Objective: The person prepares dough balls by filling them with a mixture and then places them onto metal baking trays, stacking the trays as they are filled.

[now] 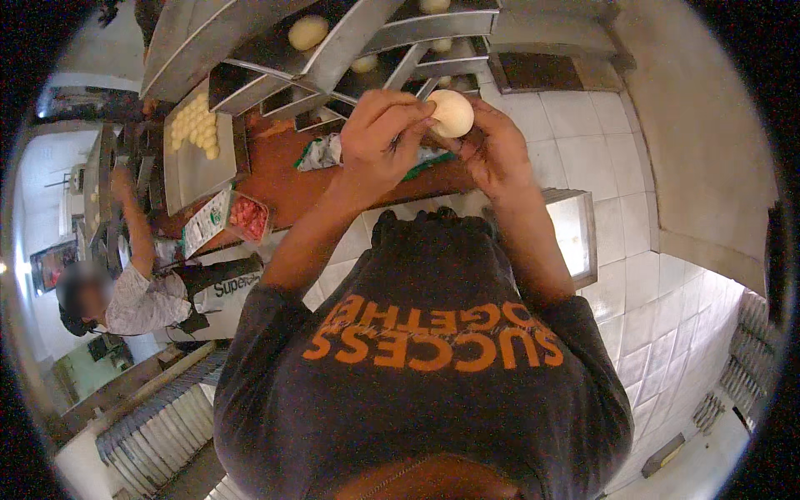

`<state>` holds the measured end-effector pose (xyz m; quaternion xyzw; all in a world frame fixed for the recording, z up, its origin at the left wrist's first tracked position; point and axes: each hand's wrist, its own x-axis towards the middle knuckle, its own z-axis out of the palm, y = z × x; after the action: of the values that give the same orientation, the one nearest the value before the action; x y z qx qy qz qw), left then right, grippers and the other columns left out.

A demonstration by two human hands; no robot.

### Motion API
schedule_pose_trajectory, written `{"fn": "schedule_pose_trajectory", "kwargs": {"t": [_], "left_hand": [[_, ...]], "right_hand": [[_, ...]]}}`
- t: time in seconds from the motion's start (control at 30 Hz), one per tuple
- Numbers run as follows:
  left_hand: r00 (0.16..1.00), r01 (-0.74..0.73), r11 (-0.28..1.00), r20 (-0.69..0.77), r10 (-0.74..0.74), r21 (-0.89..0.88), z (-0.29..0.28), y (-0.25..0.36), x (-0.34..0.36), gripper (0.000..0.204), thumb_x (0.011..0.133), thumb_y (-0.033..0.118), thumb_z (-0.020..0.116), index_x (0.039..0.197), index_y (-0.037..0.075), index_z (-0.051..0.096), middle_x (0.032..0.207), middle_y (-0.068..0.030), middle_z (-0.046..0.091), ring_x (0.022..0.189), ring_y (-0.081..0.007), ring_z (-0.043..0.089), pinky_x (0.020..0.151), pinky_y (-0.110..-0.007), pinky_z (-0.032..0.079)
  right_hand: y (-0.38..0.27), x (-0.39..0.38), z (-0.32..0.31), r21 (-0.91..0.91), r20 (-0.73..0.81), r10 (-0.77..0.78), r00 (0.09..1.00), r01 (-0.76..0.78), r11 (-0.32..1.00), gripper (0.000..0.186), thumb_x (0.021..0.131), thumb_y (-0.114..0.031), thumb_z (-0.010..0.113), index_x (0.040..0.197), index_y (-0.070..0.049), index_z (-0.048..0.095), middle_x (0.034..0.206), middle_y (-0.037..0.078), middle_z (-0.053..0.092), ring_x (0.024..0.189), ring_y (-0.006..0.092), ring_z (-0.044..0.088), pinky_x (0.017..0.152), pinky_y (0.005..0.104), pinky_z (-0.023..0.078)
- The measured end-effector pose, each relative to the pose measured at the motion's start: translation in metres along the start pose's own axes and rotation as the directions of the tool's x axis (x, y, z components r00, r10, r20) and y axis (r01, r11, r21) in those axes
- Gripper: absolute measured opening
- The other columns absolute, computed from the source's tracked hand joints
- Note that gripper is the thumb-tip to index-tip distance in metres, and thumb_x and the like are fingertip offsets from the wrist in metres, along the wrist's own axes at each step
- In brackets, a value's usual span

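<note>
Hands point(379, 140) hold dough ball point(452, 114); tub point(268, 213): red chunks point(248, 218).

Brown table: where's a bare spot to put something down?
Bare brown table shows between the tray of pale balls, the tub of red pieces and the green-and-white bag. It's crowded farther off, where metal trays overlap beyond the left hand, right hand and their pale ball.
</note>
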<state>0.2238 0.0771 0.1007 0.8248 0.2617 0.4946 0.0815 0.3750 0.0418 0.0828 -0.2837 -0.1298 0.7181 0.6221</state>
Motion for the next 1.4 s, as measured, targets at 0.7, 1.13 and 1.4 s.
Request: {"fn": "schedule_pose_trajectory", "kwargs": {"t": [0.7,1.13,1.4], "left_hand": [[0.448,0.443,-0.016,0.237,-0.862,-0.896,-0.088,0.002,-0.082,0.058,0.079,0.032,0.058,0.122,0.005,0.031,0.089,-0.0062,0.051,0.079,-0.0157,0.049,0.066,-0.028,0.041],[0.051,0.551,0.204,-0.212,-0.976,-0.809,-0.16,-0.069,-0.204,0.028,0.084,0.019,0.053,0.108,0.01,0.046,0.076,0.0016,0.049,0.066,-0.0084,0.046,0.058,-0.023,0.039],[0.19,0.954,0.286,-0.553,-0.811,-0.093,-0.295,-0.336,-0.289,0.044,0.069,0.027,0.065,0.1,-0.001,0.052,0.088,-0.0167,0.059,0.076,-0.0252,0.057,0.068,-0.031,0.045]], "right_hand": [[-0.123,0.035,0.113,-0.66,0.697,0.204,0.687,0.504,0.556,0.042,0.067,-0.014,0.069,0.105,-0.001,0.056,0.097,0.008,0.06,0.093,0.0175,0.055,0.083,0.0315,0.044],[-0.179,0.165,0.175,-0.633,0.4,0.187,0.897,0.418,-0.651,0.028,0.075,-0.007,0.054,0.103,-0.001,0.057,0.103,0.017,0.057,0.098,0.0253,0.053,0.086,0.0347,0.04],[-0.108,0.08,0.156,-0.889,0.418,-0.795,0.439,0.376,-0.26,0.024,0.082,-0.015,0.053,0.093,0.006,0.057,0.09,0.016,0.059,0.081,0.0249,0.054,0.073,0.0338,0.044]]}}
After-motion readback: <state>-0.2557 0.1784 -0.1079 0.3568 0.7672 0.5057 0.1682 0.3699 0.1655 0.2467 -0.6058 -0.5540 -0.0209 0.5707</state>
